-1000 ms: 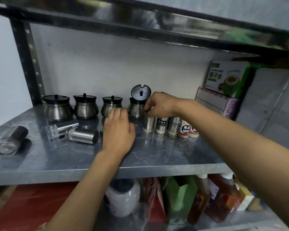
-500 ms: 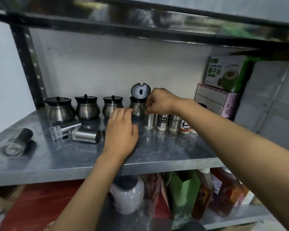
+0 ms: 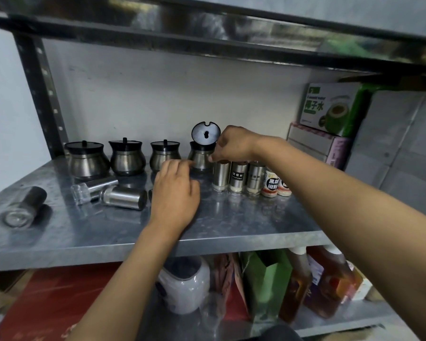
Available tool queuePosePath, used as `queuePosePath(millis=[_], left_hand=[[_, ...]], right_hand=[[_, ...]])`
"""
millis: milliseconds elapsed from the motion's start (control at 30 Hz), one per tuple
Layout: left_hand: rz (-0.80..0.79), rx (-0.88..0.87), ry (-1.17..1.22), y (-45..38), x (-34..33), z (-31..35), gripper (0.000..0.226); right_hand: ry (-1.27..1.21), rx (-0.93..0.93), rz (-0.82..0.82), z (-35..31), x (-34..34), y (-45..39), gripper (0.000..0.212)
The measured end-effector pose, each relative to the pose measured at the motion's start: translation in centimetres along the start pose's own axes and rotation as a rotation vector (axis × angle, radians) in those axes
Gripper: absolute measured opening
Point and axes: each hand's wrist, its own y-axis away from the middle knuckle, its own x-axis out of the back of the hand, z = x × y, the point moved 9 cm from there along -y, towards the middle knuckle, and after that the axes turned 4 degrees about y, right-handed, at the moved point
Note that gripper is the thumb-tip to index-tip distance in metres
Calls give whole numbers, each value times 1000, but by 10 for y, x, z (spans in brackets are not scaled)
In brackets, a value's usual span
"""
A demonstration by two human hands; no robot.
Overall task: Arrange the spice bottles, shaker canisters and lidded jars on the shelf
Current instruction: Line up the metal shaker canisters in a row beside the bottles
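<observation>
Four steel lidded jars stand along the back of the metal shelf [image 3: 231,225]; the fourth jar [image 3: 199,159] has its black lid [image 3: 205,132] flipped up. To its right is a row of three upright shaker canisters and two small spice bottles [image 3: 269,184]. My right hand [image 3: 231,146] pinches the top of the leftmost upright canister [image 3: 221,177]. My left hand [image 3: 175,193] lies palm down on the shelf, fingertips by the open jar's base. A dark end [image 3: 150,194] of something shows under it, mostly hidden. Another shaker canister [image 3: 123,198] lies on its side.
A clear-capped bottle [image 3: 91,189] and a dark grinder [image 3: 26,205] lie on the shelf's left. Stacked boxes [image 3: 330,107] fill the back right corner. An upright post [image 3: 44,94] stands at the back left. The shelf below holds a white jar [image 3: 182,286], bags and bottles.
My left hand's fingers have slid forward towards the open jar. My right hand has stayed on the leftmost upright canister. The view has shifted slightly.
</observation>
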Motion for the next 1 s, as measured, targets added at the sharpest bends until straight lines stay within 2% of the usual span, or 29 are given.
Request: queuePosePath(millis=[167,333,400,600,1000], left_hand=[[-5,4,3,-1,-1,-1,38],[-14,9,9,-1,-5,0,37],[-11,4,3,-1,-6,0,39],[-1,9,16,-2,-4,-1,42],[2,31,7,-3,-6,-3,33]], right_hand=[[140,0,23,1,-2,0,35],[149,10,8,0,-5,-3,24],[122,19,-11,-1,-6,-4,17],[71,37,-42,-3,-8,-4,17],[-33,67,-95,-10,-14,4,25]])
